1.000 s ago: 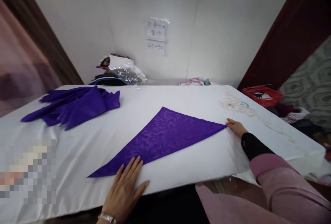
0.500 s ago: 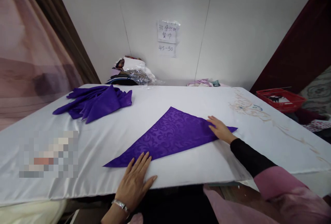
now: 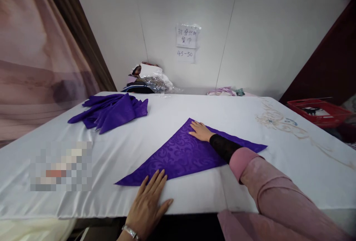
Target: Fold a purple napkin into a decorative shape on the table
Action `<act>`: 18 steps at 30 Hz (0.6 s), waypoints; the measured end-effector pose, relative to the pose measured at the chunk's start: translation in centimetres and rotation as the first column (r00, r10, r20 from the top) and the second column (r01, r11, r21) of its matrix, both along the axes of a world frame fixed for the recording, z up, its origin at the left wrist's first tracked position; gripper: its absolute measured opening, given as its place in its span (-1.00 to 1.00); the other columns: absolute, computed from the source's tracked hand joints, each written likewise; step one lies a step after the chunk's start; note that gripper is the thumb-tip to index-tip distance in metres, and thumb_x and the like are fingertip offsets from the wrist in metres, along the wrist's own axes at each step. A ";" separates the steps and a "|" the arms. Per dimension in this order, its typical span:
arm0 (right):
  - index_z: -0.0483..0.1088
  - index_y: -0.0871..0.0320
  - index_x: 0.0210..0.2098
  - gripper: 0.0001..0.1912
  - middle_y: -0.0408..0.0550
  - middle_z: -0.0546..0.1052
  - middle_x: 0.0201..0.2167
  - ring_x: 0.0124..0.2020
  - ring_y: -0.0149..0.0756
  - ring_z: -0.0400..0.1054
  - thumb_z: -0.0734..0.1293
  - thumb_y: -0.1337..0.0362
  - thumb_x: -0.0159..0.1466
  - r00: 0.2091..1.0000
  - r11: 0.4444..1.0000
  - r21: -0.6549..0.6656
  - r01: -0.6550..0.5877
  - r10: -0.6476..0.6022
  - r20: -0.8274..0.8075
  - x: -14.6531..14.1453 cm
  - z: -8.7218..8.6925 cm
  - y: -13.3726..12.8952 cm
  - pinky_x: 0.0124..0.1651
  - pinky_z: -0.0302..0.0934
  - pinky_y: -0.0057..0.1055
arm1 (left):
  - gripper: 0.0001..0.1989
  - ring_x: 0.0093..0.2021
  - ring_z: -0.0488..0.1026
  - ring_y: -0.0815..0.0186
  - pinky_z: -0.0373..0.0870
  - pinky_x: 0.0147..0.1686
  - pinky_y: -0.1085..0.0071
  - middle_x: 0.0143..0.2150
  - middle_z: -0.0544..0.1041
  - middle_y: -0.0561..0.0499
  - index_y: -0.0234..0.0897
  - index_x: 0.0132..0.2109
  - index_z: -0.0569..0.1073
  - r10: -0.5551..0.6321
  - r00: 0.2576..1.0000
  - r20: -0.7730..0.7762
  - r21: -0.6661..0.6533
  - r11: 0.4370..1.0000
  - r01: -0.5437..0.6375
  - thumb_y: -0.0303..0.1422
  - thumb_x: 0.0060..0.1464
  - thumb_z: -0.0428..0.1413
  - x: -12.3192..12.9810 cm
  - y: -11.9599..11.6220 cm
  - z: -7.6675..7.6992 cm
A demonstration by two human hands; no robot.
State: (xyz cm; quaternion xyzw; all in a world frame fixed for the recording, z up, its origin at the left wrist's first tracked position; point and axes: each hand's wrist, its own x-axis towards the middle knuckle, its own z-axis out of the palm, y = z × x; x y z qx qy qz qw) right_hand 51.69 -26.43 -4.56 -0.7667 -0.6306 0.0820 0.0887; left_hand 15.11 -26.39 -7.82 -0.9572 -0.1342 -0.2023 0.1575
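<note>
Pressing lightly, by the look of it, on the near edge of a purple cloth (image 3: 172, 153) with the left hand (image 3: 147, 204): fingers straight and slightly parted, thumb spread wide over the white-covered tabletop (image 3: 200, 194), pinching nothing. Laid out there as a triangle, apparently folded, with one corner toward the far side and the others out to left and right. Farther in, resting just short of the far corner with the right hand (image 3: 201, 132), grip likewise wide, fingers flat on the cloth rather than closed on it; cannot tell how firmly, with the palm's underside hidden. Probably at the step of smoothing the cloth flat. Next, would call for lifting the right forearm (image 3: 226, 148) clear without dragging the cloth, while anchoring the near edge against slipping. Note, well apart to the far left, a rumpled purple heap (image 3: 118, 111); past the right edge, a red basket (image 3: 335, 119); farthest of all, up on the pale wall (image 3: 256, 48), a handwritten paper sign (image 3: 187, 38).
</note>
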 end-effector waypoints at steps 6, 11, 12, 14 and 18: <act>0.05 0.29 0.27 -0.24 0.17 0.01 0.31 0.33 -0.05 -0.20 -0.05 -0.14 0.30 1.000 1.000 0.008 0.002 -0.001 -0.015 0.7 -1.1 1.5 0.29 -0.31 -0.09 | -0.32 0.25 0.18 0.22 -0.01 0.24 0.26 0.25 0.26 -0.01 -0.26 0.25 0.19 -0.019 1.000 0.003 0.049 0.999 0.019 0.04 0.09 -0.07 -0.1 0.0 0.2; 0.08 0.22 0.26 -0.24 0.13 0.03 0.31 0.33 -0.07 -0.18 -0.07 -0.17 0.29 1.000 0.999 0.047 -0.013 0.013 -0.013 1.2 -1.9 1.7 0.29 -0.34 -0.08 | -0.31 0.25 0.17 0.22 -0.02 0.24 0.27 0.24 0.28 -0.03 -0.28 0.23 0.22 -0.064 0.998 0.010 0.076 0.995 0.063 0.06 0.07 -0.06 -0.2 0.5 0.1; 0.08 0.20 0.26 -0.25 0.11 0.04 0.31 0.33 -0.07 -0.18 -0.07 -0.17 0.29 1.000 0.999 0.050 -0.009 0.009 -0.009 1.2 -2.0 1.8 0.29 -0.34 -0.08 | -0.31 0.24 0.19 0.22 0.03 0.22 0.28 0.23 0.29 -0.03 -0.27 0.23 0.22 -0.074 0.997 0.012 0.079 0.994 0.073 0.06 0.07 -0.06 -0.2 0.6 0.1; 0.08 0.17 0.26 -0.26 0.09 0.04 0.31 0.33 -0.09 -0.18 -0.07 -0.18 0.29 1.000 0.999 0.053 0.005 -0.004 -0.003 1.2 -2.1 1.8 0.30 -0.34 -0.09 | -0.32 0.22 0.22 0.21 0.11 0.17 0.30 0.22 0.31 -0.03 -0.25 0.24 0.21 -0.082 0.997 0.010 0.074 0.994 0.082 0.04 0.07 -0.04 -0.2 0.7 0.1; 0.06 0.21 0.27 -0.23 0.12 0.01 0.32 0.34 -0.08 -0.21 -0.08 -0.19 0.28 1.000 0.999 0.039 0.023 -0.023 -0.002 1.2 -2.2 2.0 0.30 -0.35 -0.07 | -0.28 0.18 0.28 0.17 0.18 0.12 0.26 0.21 0.32 -0.05 -0.25 0.27 0.15 -0.062 0.997 0.035 0.034 0.998 0.061 0.03 0.06 -0.03 -0.1 0.7 0.2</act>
